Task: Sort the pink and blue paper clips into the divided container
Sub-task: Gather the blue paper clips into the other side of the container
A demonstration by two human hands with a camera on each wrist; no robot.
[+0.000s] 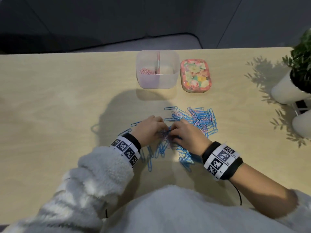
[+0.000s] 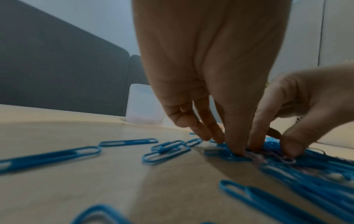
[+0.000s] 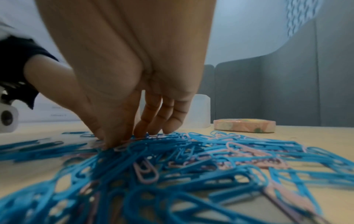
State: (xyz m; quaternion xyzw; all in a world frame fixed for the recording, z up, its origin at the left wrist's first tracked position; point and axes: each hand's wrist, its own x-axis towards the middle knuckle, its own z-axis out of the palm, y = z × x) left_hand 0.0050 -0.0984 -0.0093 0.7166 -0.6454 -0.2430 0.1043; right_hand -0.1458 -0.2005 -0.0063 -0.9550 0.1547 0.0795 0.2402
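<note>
A heap of blue paper clips mixed with pink ones (image 1: 198, 118) lies on the pale wooden table, and more blue clips (image 1: 151, 155) are strewn toward me. Both hands reach down into its near left edge. My left hand (image 1: 162, 129) has its thumb and fingertips (image 2: 236, 149) down on a small cluster of pink clips (image 2: 256, 156). My right hand (image 1: 173, 130) pinches thumb against forefinger (image 3: 109, 144) at the same cluster. The clear divided container (image 1: 158, 81) stands beyond the heap. Its left compartment holds pink clips (image 1: 146, 71), and no clips show in the right one.
A flower-patterned lid (image 1: 196, 74) lies right of the container. Two white pots (image 1: 286, 91) with a green plant (image 1: 301, 64) stand at the table's right edge. Loose blue clips (image 2: 126, 142) lie left of my left hand. The table's far edge runs just behind the container.
</note>
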